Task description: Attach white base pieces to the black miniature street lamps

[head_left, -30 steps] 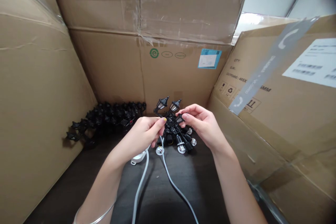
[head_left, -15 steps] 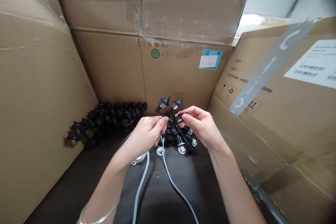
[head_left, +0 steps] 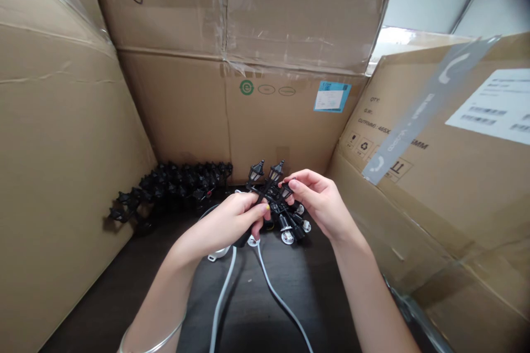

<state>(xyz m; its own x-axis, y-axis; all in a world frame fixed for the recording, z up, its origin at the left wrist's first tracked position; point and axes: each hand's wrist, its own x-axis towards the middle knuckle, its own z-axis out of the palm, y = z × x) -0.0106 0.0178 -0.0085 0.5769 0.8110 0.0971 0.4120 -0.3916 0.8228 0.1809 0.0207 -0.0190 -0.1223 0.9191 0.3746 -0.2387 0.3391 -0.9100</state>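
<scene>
One black lamp post (head_left: 265, 189), clamped in the left hand (head_left: 237, 216), while the right hand (head_left: 319, 199) pinches a small lantern (head_left: 285, 192)!

We see a dark table (head_left: 256, 320) carrying two heaps of black lamps (head_left: 178, 183), pale cables (head_left: 224, 293) and a white case (head_left: 218, 255).

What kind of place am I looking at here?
Probably a makeshift work spot in a storeroom or small workshop. Big taped cardboard boxes wall in the dark surface, one bears a blue-edged label, and many small black lantern pieces are massed at the back left.
</scene>
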